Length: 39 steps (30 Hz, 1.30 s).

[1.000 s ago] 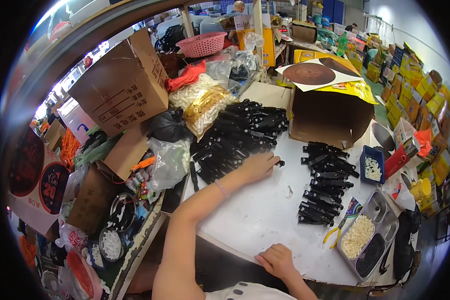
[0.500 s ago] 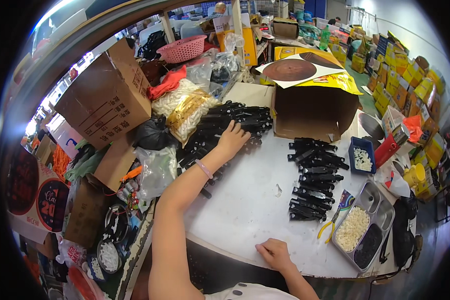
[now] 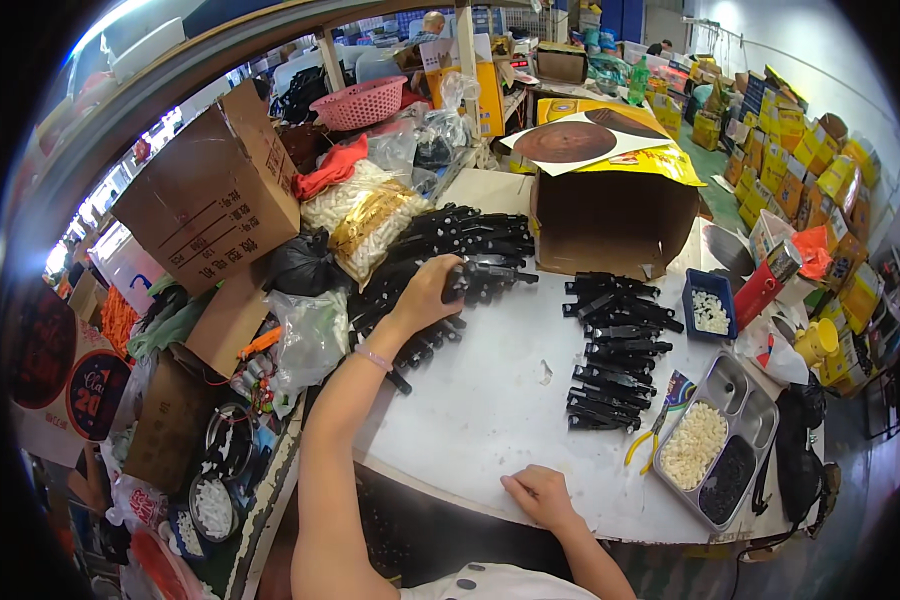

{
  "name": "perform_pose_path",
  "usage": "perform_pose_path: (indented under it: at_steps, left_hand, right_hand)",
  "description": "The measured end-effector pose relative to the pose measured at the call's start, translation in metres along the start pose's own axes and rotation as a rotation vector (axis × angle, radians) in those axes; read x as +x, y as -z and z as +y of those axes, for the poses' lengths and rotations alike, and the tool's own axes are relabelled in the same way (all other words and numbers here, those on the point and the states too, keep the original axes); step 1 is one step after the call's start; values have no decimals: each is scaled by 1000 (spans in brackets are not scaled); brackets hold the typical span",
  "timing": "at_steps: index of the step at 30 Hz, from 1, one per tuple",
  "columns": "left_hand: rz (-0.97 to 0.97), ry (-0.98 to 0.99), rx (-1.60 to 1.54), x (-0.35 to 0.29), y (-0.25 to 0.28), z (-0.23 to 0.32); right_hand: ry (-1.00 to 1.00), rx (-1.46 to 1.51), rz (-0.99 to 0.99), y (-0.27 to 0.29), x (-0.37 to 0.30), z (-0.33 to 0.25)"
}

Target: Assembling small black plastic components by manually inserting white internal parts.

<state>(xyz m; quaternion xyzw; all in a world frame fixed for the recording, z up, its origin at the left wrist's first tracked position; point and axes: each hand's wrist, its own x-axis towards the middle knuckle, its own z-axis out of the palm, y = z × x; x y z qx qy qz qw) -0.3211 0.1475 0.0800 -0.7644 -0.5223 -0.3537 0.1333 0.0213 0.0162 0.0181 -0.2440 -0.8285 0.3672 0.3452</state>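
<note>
My left hand (image 3: 436, 296) reaches over a large heap of narrow black plastic pieces (image 3: 460, 232) on the white table. Its fingers are curled round several black pieces (image 3: 485, 281) at the heap's near right side, partly hidden by the hand. My right hand (image 3: 544, 497) rests near the table's front edge, its fingers curled in with nothing seen in them. To the right, more of these black pieces lie in a stacked column (image 3: 615, 350), roughly side by side.
An open cardboard box (image 3: 615, 225) stands behind the column. On the right are a blue tray (image 3: 710, 305), yellow-handled pliers (image 3: 646, 447) and a metal compartment tray (image 3: 733, 385) with small white and black parts. A bag of white parts (image 3: 365, 215) and a tilted carton (image 3: 205, 190) border the left.
My left hand has drawn back toward me and to the left from the top of the heap, and its fingers have closed round black pieces. My right hand stays by the front edge.
</note>
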Motion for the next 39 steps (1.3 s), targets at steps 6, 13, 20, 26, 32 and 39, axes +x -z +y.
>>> perform_pose_path:
  at_steps: [6, 13, 20, 26, 32, 39]
  left_hand:
    - [153, 446, -787, -34, -10, 119]
    - [-29, 748, -1100, -80, -48, 249]
    - [-137, 637, -865, -82, -56, 279]
    - [-40, 294, -471, -97, -63, 280]
    - [227, 242, -727, -106, -90, 280]
    - [69, 199, -752, -123, -77, 280]
  right_hand:
    - [-227, 130, 247, 8, -5, -1]
    - [-155, 327, 270, 25, 19, -9]
    - [-303, 527, 268, 49, -3, -11]
    - [-314, 630, 107, 66, -4, -10]
    - [-370, 922, 217, 61, -3, -14]
    - [-527, 973, 261, 68, -4, -17]
